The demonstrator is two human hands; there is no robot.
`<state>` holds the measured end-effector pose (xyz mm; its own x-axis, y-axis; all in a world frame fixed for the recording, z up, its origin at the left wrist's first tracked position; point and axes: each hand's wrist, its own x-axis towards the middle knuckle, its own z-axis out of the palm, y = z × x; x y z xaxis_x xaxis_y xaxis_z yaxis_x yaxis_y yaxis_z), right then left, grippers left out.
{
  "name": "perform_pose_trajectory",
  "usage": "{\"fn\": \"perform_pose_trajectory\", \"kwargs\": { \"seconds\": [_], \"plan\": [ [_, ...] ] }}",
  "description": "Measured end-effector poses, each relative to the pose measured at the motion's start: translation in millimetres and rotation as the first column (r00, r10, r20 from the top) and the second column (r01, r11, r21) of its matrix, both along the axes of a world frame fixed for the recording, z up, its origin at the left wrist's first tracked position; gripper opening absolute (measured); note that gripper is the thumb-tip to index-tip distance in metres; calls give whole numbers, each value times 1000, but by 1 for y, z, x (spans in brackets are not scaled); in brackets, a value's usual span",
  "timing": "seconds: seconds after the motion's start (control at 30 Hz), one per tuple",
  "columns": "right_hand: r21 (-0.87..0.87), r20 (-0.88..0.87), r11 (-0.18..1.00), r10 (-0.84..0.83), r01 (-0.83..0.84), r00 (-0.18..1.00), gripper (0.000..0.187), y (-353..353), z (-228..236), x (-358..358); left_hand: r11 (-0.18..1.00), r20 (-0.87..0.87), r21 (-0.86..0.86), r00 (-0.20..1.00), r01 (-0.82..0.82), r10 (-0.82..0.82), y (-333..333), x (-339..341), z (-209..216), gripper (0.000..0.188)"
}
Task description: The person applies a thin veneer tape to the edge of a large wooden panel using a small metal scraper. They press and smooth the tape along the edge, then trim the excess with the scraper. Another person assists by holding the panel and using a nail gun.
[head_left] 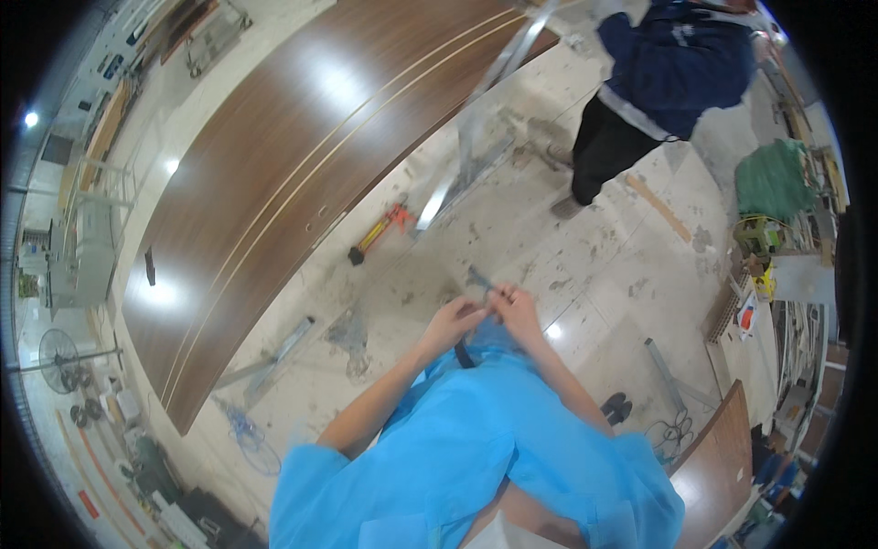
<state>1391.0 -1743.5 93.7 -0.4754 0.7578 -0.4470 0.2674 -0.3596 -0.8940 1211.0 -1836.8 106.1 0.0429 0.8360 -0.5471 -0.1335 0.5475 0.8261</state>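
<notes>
My two hands are close together in front of my blue top [439,448]. My right hand [515,309] has its fingers closed around a small dark grey, thin piece [478,278] whose end sticks out past the fingertips; its kind is too small to tell. Just beside it, my left hand [459,320] has thumb and fingers drawn together, and whatever is between them is hidden. Ahead and to the left lies a large brown wood-grain door panel [274,165] with two pale gold lines. Neither hand touches it. A small dark piece [150,266] rests on its left end.
A person in a dark jacket [677,69] stands at the far right. A red and yellow tool [377,234], metal stand legs [443,197], a clear plastic bag [350,339] and blue cord [249,441] occupy the floor. Another brown panel [718,471] is at the near right; a fan [58,360] stands left.
</notes>
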Motion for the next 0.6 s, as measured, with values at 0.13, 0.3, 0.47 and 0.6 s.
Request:
{"fn": "perform_pose_trajectory", "kwargs": {
  "seconds": [0.13,0.3,0.47,0.6],
  "plan": [
    [47,-25,994,103,-102,994,17,-69,12,25,986,-40,73,988,-148,151,-67,32,5,34],
    [-55,-103,969,233,-239,967,19,-143,-2,84,914,104,118,921,-387,377,-158,97,-9,30],
    [-133,-145,967,199,-218,969,22,-249,-7,162,918,148,-17,907,-396,394,-266,173,-5,24],
    [-218,-194,946,200,-241,961,28,-334,4,220,919,155,-98,906,-383,394,-333,224,3,23]
  ]
}}
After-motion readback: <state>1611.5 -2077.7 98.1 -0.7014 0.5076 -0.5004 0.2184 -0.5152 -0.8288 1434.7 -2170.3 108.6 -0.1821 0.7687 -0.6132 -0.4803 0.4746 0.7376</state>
